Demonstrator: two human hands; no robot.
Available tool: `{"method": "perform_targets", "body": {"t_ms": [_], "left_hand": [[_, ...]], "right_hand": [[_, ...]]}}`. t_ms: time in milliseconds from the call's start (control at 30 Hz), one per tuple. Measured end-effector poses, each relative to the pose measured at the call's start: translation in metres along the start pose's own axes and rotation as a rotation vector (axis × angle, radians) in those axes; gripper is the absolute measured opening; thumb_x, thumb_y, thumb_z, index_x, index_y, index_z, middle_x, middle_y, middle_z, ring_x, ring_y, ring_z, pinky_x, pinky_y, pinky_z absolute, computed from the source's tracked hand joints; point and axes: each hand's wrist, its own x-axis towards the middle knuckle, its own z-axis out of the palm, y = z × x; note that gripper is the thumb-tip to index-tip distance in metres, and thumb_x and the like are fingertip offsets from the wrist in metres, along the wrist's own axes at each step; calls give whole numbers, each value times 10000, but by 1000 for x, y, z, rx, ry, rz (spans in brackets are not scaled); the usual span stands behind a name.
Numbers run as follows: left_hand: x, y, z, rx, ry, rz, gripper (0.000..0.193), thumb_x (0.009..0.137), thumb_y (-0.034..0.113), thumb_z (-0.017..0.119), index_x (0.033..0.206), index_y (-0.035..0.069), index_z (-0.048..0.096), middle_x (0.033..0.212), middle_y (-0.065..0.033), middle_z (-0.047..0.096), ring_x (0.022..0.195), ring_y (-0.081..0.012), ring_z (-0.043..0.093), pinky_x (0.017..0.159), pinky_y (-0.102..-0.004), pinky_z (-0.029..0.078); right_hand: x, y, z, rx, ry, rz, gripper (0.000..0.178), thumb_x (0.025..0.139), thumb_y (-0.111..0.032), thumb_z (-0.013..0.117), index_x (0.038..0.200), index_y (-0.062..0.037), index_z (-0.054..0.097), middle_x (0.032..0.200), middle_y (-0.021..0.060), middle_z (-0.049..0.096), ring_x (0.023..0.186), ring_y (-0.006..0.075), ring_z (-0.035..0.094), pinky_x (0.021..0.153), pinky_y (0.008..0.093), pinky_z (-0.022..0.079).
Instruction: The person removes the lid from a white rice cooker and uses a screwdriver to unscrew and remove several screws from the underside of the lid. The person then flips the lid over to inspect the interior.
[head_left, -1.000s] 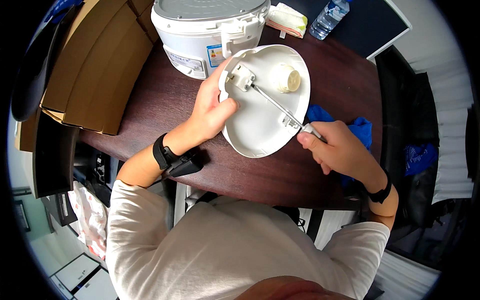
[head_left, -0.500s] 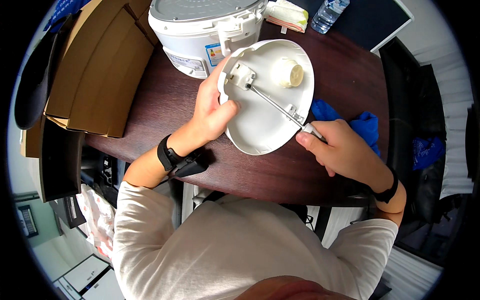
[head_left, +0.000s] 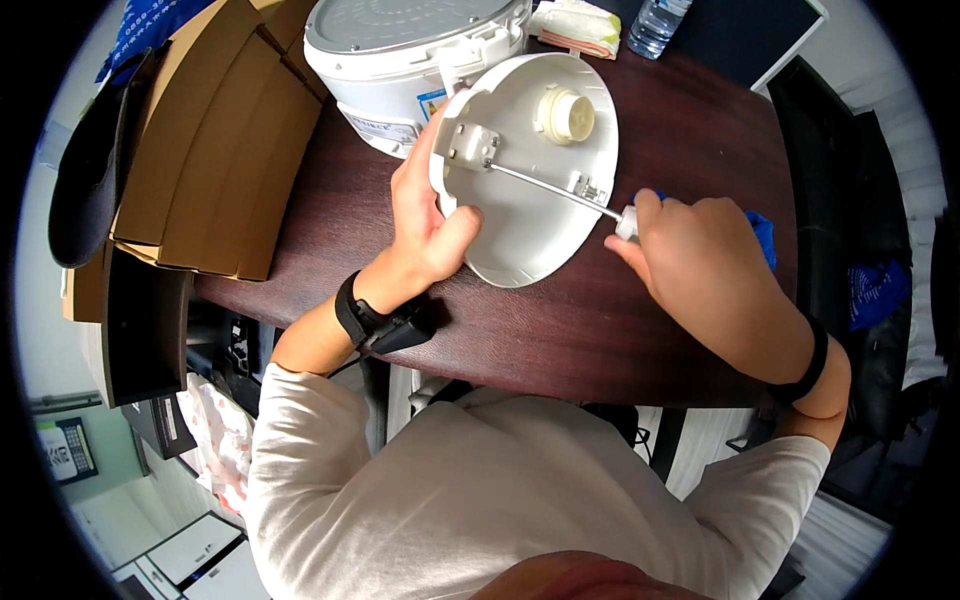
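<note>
My left hand [head_left: 430, 225] grips the left rim of a white plastic cover [head_left: 535, 235], its hollow inside facing me, thumb over the edge. Inside it are a cream round cup-like part [head_left: 568, 117] and a small white bracket [head_left: 474, 146] near the gripped side. My right hand [head_left: 705, 250] is closed round the white handle of a screwdriver [head_left: 556, 189]. The long metal shaft crosses the cover, and the tip sits at the bracket's lower right corner. Behind the cover stands a white rice cooker body [head_left: 385, 95] with a grey top.
Cardboard boxes [head_left: 215, 150] stand at the left of the dark wooden table [head_left: 330, 240]. At the back are a folded cloth [head_left: 575, 28] and a water bottle [head_left: 657, 28]. A blue cloth [head_left: 762, 238] lies partly hidden behind my right hand.
My right hand has turned about the screwdriver handle and moved slightly up and right, its back now showing. The cover has tilted and shifted up a little; the tip remains by the bracket.
</note>
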Motion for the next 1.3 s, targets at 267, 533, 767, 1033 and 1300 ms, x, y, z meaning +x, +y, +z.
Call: {"method": "perform_targets", "body": {"t_ms": [267,533,767,1033,1300], "left_hand": [[1,-1,1,31,-3,49,792,610,130,499,1359,-84,363,1234,-220,548,1133,-293,555,991,-384,404],[3,0,1,21,-19,87,797,605,124,496,1363,-83,359,1240,-220,538,1148,-297,541,996,-391,397],[2,0,2,16,-15,45,795,604,124,501,1357,-89,362,1246,-223,533,1152,-302,538,1002,-389,391],[3,3,0,39,-27,31,798,598,112,493,1358,-93,358,1254,-225,525,1159,-298,529,1007,-384,382],[3,0,4,-55,3,13,794,599,101,484,1358,-95,355,1261,-220,521,1165,-285,520,1009,-379,381]], "right_hand": [[9,23,-4,-359,341,-76,146,794,-215,656,827,-103,569,695,36,540,615,178,594,531,286,440],[-13,23,27,514,132,69,291,865,-312,634,857,-25,588,741,146,603,650,308,608,578,386,463],[-19,14,31,270,247,78,281,850,-316,644,951,-56,605,768,94,566,636,266,586,578,384,464],[24,36,-27,-515,597,-218,327,697,-300,715,981,-158,637,766,8,496,731,182,528,638,297,429],[-10,37,-2,389,305,39,196,805,-250,693,882,-74,653,779,75,602,667,220,595,608,335,448]]}}
